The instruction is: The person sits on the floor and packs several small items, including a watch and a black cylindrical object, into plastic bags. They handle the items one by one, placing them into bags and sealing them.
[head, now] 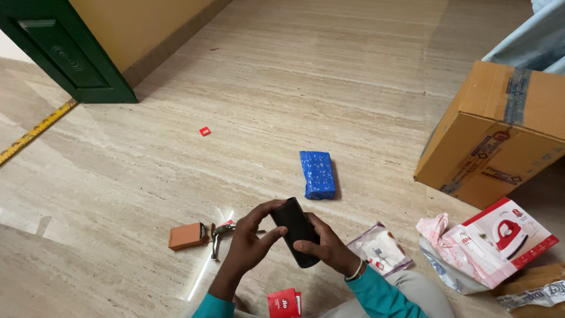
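Both hands meet low in the view over the floor (329, 76), sharing a black cylinder (295, 231). The left hand (250, 244) curls around its near side with the thumb laid across the front, and the right hand (326, 247) cups it from below and behind, fingers pressed to the wall. The cylinder is tilted and clear of the floor, above a small red card (283, 303). Left of the hands lie pliers (219, 234) and an orange box (187, 236); a blue packet (318, 174) sits further out and a clear pouch (379, 250) just right. A smooth, round body held by fingertips alone looks liable to slip or roll out, and hard tile beneath could dent it. The pliers lie near enough to be knocked.
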